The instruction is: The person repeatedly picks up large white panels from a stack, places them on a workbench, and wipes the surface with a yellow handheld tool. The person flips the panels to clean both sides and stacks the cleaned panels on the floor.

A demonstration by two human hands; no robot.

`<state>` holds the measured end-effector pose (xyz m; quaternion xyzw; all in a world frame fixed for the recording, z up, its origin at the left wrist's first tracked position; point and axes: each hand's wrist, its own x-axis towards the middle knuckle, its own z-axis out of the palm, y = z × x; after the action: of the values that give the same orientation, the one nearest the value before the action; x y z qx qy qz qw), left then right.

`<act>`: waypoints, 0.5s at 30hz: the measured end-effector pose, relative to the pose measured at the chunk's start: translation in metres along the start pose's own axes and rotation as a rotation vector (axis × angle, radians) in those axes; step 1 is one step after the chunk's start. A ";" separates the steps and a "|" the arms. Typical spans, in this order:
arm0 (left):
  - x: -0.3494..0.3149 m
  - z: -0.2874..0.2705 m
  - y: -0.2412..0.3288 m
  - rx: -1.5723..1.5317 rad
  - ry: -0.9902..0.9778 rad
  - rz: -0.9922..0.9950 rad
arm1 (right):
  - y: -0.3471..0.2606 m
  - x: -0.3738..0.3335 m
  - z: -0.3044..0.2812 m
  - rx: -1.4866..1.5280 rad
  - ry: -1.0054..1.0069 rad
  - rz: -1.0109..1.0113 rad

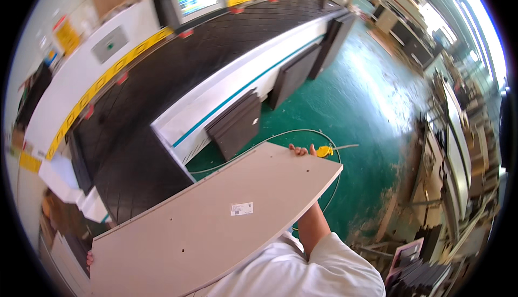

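Observation:
A long beige panel (210, 205) with small drilled holes and a white label (242, 209) spans the space before my body. My right hand (301, 150) grips its far right edge, fingertips curled over the top, with the forearm passing beneath. At the panel's left end, only the fingertips of my left hand (89, 258) show, wrapped around the edge. The board hides the rest of that hand and arm. Its far long edge lies close to the front of a machine with a dark bed (178, 76).
A screen (197, 0) stands behind the bed, above a yellow strip. Dark panels (237, 124) lean against the machine's white front. On the green floor (356, 108) lie a looped cable (318, 131) and a yellow object (325, 151). Racks of boards (450, 151) line the right side.

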<state>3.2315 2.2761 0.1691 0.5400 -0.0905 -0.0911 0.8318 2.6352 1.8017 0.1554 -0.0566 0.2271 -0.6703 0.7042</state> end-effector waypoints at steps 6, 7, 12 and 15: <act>-0.032 0.196 -0.018 -0.098 -0.436 -0.019 | -0.164 -0.003 -0.111 0.075 0.083 -0.253; -0.040 0.232 -0.021 -0.113 -0.513 -0.030 | -0.192 -0.002 -0.135 0.074 0.095 -0.310; -0.089 0.392 -0.036 -0.190 -0.893 -0.093 | -0.325 -0.012 -0.203 0.148 0.253 -0.515; -0.122 0.489 -0.057 -0.246 -1.116 -0.137 | -0.394 -0.016 -0.225 0.239 0.410 -0.624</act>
<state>2.9885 1.8526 0.3064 0.3139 -0.4692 -0.4260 0.7070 2.1840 1.8305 0.1104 0.0946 0.2551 -0.8715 0.4081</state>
